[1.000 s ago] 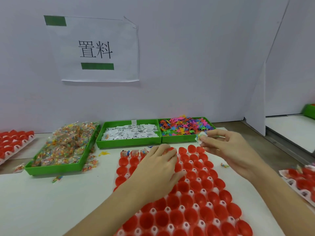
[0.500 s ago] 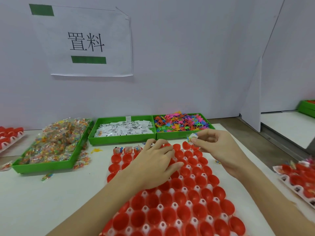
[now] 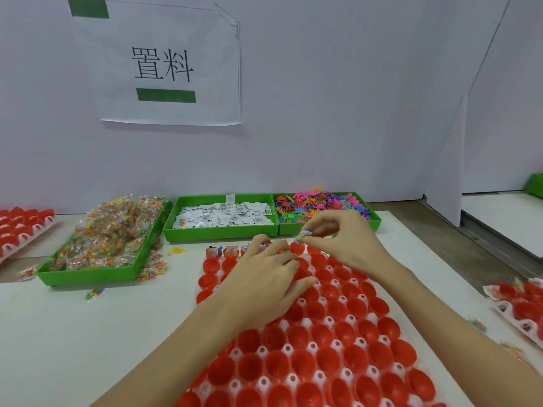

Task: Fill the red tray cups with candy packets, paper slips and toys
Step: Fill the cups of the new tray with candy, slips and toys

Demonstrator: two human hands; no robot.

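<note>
lowered toward the far row of the red tray [image 3: 323, 362], the right hand [image 3: 346, 245] pinches a light, crinkly candy packet [image 3: 302, 237] by its edge above an empty cup while the left hand [image 3: 264, 280] rests open-fingered on the cups, seemingly steadying them.

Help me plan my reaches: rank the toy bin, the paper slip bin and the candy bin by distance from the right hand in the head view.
1. Toy bin, just behind the right hand.
2. Paper slip bin, in the middle, farther left.
3. Candy bin, far left, farthest.
</note>
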